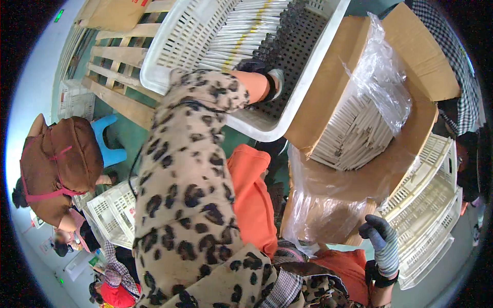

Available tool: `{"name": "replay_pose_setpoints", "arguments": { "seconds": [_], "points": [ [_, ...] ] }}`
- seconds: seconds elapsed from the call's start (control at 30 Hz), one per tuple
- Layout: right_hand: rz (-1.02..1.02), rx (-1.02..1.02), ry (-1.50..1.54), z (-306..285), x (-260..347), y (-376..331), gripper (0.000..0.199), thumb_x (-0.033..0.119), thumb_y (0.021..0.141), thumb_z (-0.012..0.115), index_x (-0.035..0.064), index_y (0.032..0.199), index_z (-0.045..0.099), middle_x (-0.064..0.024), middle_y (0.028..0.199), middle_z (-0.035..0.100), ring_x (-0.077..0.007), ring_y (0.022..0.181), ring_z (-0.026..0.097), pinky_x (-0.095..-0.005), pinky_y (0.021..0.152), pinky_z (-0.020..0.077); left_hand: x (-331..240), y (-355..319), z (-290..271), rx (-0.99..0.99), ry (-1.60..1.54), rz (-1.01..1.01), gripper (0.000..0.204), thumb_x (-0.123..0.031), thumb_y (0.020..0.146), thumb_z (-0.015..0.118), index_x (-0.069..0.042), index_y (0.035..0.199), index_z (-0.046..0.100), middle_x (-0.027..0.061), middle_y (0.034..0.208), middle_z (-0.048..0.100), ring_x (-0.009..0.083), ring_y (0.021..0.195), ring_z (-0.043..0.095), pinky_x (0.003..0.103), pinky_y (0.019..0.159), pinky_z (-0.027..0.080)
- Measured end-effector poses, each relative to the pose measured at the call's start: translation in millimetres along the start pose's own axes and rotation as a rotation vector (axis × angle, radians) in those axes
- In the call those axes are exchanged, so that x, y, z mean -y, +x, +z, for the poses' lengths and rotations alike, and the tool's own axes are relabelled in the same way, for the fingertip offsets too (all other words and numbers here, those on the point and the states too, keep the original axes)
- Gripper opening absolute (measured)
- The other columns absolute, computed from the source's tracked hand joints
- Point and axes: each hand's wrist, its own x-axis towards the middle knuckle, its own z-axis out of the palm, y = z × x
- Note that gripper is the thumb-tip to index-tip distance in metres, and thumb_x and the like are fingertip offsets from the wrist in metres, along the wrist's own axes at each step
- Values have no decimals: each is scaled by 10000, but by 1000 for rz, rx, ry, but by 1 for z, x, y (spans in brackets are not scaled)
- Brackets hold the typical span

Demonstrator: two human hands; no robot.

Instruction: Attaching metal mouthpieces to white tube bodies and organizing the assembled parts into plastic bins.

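My left arm, in a leopard-print sleeve, reaches over the rim of a large white plastic crate (287, 120). Inside it my left hand (259, 69), in a dark and grey glove, is at the near end of a row of slim white rods (246, 31) with dark ends. The wrist hides most of its fingers, so their grip does not show. My right hand (381, 244), in a striped glove with dark fingertips, is beside the near flap of a cardboard box (354, 182). Its fingers are curled in, and nothing shows between them. Loose white rods (354, 134) fill the box.
Clear plastic film (382, 77) hangs over the box's liner. Stacked cream crates (426, 205) stand at the right. Beyond the large crate, at the left, lies a wooden pallet (120, 105). A person in brown (74, 154) sits by a blue stool (107, 141); other people work farther off.
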Motion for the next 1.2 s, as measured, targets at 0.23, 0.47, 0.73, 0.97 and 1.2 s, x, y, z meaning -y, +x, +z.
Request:
{"name": "replay_pose_setpoints", "arguments": {
  "seconds": [0.23,0.47,0.73,0.97,1.2],
  "points": [
    [13,15,25,6,6,1,295,84,840,573,-38,1109,557,-93,924,626,-175,859,595,-288,817,463,15,-23,-22,-29,-132,-126,342,-198,852,524,-37,1152,561,130,1089,605,289,950,581,401,858,436],
    [5,-13,51,4,12,-2,287,74,837,571,-33,1104,562,-92,932,629,-174,863,594,-286,819,463,29,-13,-32,-49,-190,-174,342,-198,851,528,-35,1149,563,130,1083,609,284,946,584,395,857,438],
    [22,96,-44,5,4,9,298,71,832,573,-40,1108,556,-105,956,631,-182,882,594,-295,828,465,41,-17,-51,-104,-226,-207,341,-199,849,533,-32,1145,566,131,1076,613,278,943,588,388,855,441],
    [54,10,42,-1,9,8,305,69,837,575,-52,1116,547,-118,972,633,-189,887,598,-288,831,468,57,-78,-83,116,-235,-145,341,-199,848,537,-30,1142,568,132,1071,616,273,939,591,382,854,444],
    [-22,10,67,2,2,8,282,100,853,564,-31,1104,559,-73,877,628,-150,813,590,-280,769,467,63,-36,-62,-7,-256,-190,341,-200,846,541,-28,1139,570,132,1065,620,268,936,594,376,853,447]
  ]
}}
